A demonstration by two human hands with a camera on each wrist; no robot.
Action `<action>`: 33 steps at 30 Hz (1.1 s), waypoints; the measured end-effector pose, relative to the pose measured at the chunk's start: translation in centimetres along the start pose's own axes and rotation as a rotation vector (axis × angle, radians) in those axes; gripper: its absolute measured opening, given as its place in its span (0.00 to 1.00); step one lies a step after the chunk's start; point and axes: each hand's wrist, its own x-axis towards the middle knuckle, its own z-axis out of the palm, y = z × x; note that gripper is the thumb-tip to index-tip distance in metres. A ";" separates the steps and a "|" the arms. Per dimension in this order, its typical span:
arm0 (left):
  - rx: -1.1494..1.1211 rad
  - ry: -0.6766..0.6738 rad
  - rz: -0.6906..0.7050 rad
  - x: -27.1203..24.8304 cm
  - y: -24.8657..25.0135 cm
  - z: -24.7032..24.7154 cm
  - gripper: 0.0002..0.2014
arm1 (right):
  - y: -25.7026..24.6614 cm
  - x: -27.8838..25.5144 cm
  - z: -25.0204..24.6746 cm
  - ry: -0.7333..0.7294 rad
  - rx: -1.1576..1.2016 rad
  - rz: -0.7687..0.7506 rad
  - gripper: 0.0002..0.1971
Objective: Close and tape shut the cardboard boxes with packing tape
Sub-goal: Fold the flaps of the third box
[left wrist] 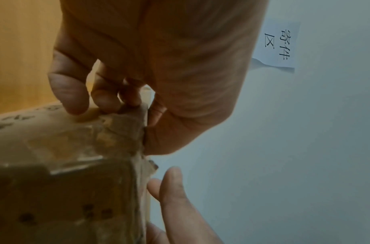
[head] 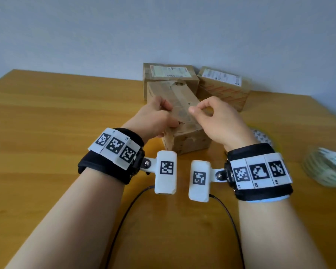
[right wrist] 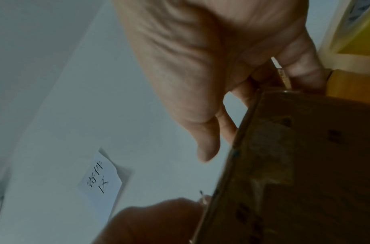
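A long cardboard box [head: 189,142] with old clear tape along its top lies in the middle of the wooden table [head: 56,117], one end towards me. My left hand [head: 159,117] grips its near left top edge; in the left wrist view the fingers [left wrist: 109,102] curl over a taped flap of the box [left wrist: 65,165] with the thumb on the other side. My right hand [head: 209,117] is at the box's right top edge. There the fingers [right wrist: 301,74] curl onto the edge of the box [right wrist: 305,165], while the thumb hangs free.
Two closed boxes with shipping labels stand behind, one at the middle [head: 171,76] and one to its right [head: 223,88]. A blurred tape roll [head: 326,167] lies at the right table edge, another roll [head: 262,136] behind my right wrist. Cables trail towards me.
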 end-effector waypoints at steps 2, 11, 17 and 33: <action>0.012 -0.004 -0.010 0.1 0.0 -0.2 0.17 | 0.0 -0.2 -0.1 -0.085 0.013 0.011 0.29; -0.063 -0.109 -0.029 -0.5 -0.1 -1.8 0.16 | 0.5 0.3 1.5 -0.150 0.092 0.069 0.28; 0.048 -0.171 0.033 -0.9 0.2 -2.4 0.11 | 1.0 0.7 1.8 -0.145 0.075 0.040 0.17; 0.544 -0.069 0.226 -2.0 1.6 -3.5 0.09 | 0.4 0.4 3.2 -0.140 0.172 -0.035 0.19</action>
